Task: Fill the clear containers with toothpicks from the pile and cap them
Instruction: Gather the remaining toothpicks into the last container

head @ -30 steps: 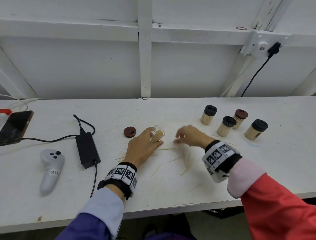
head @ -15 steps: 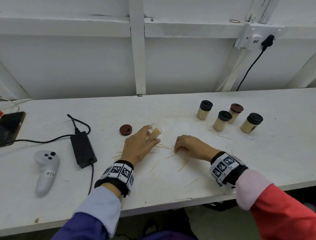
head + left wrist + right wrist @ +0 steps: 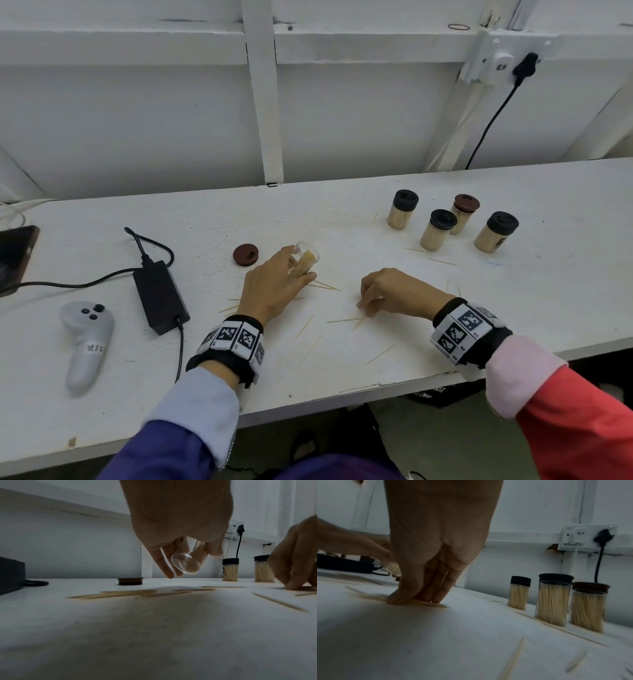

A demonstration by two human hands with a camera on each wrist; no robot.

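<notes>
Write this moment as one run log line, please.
left hand: holds tilted open jar | right hand: fingertips on loose toothpicks | cap: on table | capped jars: four

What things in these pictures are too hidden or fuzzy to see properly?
- Head view: right hand covers its own fingertips, so any toothpick grip is hidden.
- Right wrist view: motion blur smears the loose toothpicks.
- Head view: controller label is too small to read.
- Head view: phone is cut by the left edge.
</notes>
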